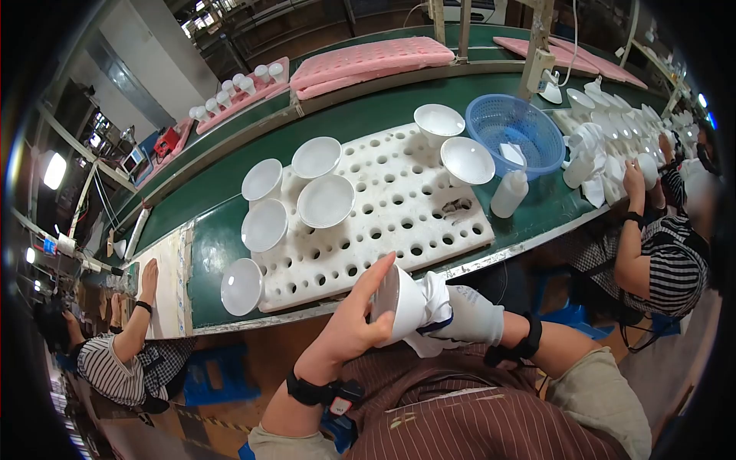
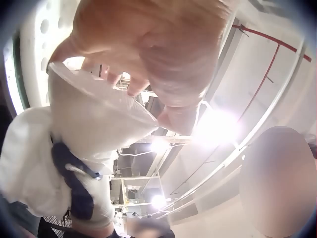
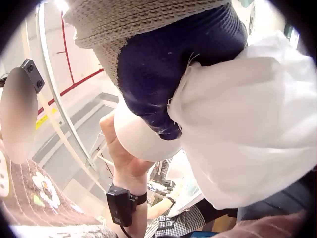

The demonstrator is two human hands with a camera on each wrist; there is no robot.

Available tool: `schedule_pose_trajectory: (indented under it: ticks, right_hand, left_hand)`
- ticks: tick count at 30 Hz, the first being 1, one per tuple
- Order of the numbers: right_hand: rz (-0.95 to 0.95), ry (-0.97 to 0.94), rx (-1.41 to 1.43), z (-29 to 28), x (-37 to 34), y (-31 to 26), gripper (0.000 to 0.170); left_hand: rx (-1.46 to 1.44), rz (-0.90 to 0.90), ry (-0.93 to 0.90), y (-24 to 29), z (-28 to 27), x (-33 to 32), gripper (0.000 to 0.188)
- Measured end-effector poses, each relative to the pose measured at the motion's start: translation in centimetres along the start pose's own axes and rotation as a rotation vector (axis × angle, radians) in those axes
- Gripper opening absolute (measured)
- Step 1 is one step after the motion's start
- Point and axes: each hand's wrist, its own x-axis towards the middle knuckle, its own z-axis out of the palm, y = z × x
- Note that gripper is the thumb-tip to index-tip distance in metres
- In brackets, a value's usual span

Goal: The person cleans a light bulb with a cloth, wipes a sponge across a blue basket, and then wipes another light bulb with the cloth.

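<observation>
A white bowl-shaped piece (image 1: 403, 305) is held between both hands in front of the body. My bare left hand (image 1: 349, 326) grips its rim, thumb and fingers spread across the wide mouth, as the left wrist view shows of the bowl (image 2: 94, 109). The gloved right hand (image 1: 471, 316) is at the narrow base with a white cloth (image 1: 435, 299). In the right wrist view the glove's dark blue fingers (image 3: 153, 74) press the cloth (image 3: 242, 119) and touch the bowl (image 3: 138, 134). Some right fingertips are hidden by cloth.
A white board with holes (image 1: 368, 230) lies on the green table (image 1: 215, 261), carrying several white bowls (image 1: 326, 202). To its right stand a squeeze bottle (image 1: 509, 194) and a blue basket (image 1: 491, 115). Pink foam boards (image 1: 372, 63) lie behind. Other people sit at both sides.
</observation>
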Motion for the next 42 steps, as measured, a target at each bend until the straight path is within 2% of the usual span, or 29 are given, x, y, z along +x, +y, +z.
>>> schedule_pose_trajectory:
  ticks: [2,5,7,9,12,14,17,21,24,26,30,33,36,38,42]
  right_hand:
    - [-0.008,0.028,0.056,-0.2,-0.1,0.2,0.04]
    - [0.005,0.06,0.185,-0.5,-0.3,0.5,0.039]
    - [-0.135,0.109,-0.044,-0.9,-0.1,0.3,0.036]
    - [-0.132,0.137,-0.075,-1.5,0.0,-1.0,0.033]
    - [-0.141,0.13,-0.188,-1.4,0.0,-1.5,0.032]
    - [-0.051,0.276,-0.106,-0.9,-0.2,-1.4,0.032]
    - [-0.058,0.283,-0.177,-0.7,-0.3,-0.6,0.034]
    - [-0.082,0.298,-0.253,-1.1,-0.4,-0.8,0.036]
    - [-0.113,0.307,-0.149,-1.3,-0.4,-0.3,0.04]
    - [-0.083,0.298,-0.083,-0.5,-0.6,1.2,0.042]
    - [-0.097,0.259,-0.102,-0.9,-0.4,0.2,0.044]
    - [-0.024,0.217,-0.07,-0.4,-0.5,0.3,0.045]
    - [-0.074,0.276,0.078,-0.5,-0.5,1.0,0.046]
    - [0.055,0.201,0.281,-0.7,-1.0,0.9,0.048]
    - [-0.061,0.215,0.076,0.0,-0.9,1.9,0.048]
  left_hand:
    - [0.055,0.111,-0.054,-1.0,-0.3,-0.2,0.093]
    - [0.107,0.175,-0.09,-0.1,-0.3,-0.8,0.096]
    - [0.137,0.183,-0.09,0.1,-0.3,-0.7,0.096]
    - [0.174,0.197,-0.086,0.5,-0.2,-0.5,0.096]
    - [0.055,0.131,-0.008,0.8,0.5,-0.1,0.092]
    - [-0.037,0.086,0.017,0.7,0.6,0.1,0.091]
    - [-0.173,0.054,0.045,0.0,1.4,-0.1,0.088]
    - [-0.109,0.063,0.018,0.6,1.2,-0.4,0.088]
    - [-0.102,0.075,-0.031,0.6,0.9,-0.4,0.088]
    - [-0.225,0.096,-0.095,0.2,0.7,0.0,0.088]
    - [-0.161,0.067,-0.067,0.8,0.5,0.3,0.084]
    - [-0.077,-0.022,0.031,0.9,0.8,0.4,0.08]
    - [-0.17,-0.009,-0.013,1.1,0.7,0.5,0.078]
    - [-0.236,-0.044,-0.059,1.4,0.7,0.4,0.077]
    - [-0.248,0.004,-0.039,0.2,1.1,0.9,0.075]
